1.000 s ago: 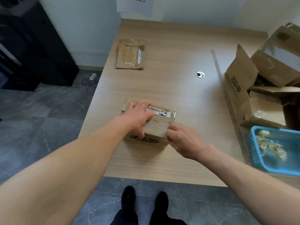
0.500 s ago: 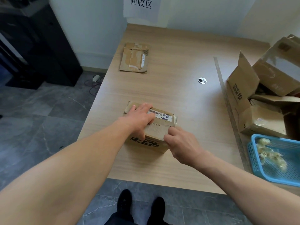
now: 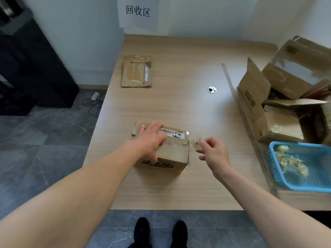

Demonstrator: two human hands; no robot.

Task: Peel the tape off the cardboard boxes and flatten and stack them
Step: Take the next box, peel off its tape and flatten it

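A small closed cardboard box (image 3: pixel 172 154) with a white barcode label sits near the front of the wooden table (image 3: pixel 179 104). My left hand (image 3: pixel 148 140) lies flat on the box's top, thumb down its front face. My right hand (image 3: pixel 213 153) is just right of the box and pinches a strip of clear tape (image 3: pixel 194 142) that stretches from the box's right edge. A flattened box (image 3: pixel 137 71) lies at the table's far left.
Several opened and taped boxes (image 3: pixel 279 104) are piled at the right edge. A blue plastic basket (image 3: pixel 304 183) with crumpled tape stands at the front right. A metal grommet (image 3: pixel 212 89) is set in the tabletop. A long ruler-like strip (image 3: pixel 240 111) runs beside the pile.
My right hand has moved right, away from the box's corner, drawing a strip of clear tape off its right edge. My left hand stays on the box top.
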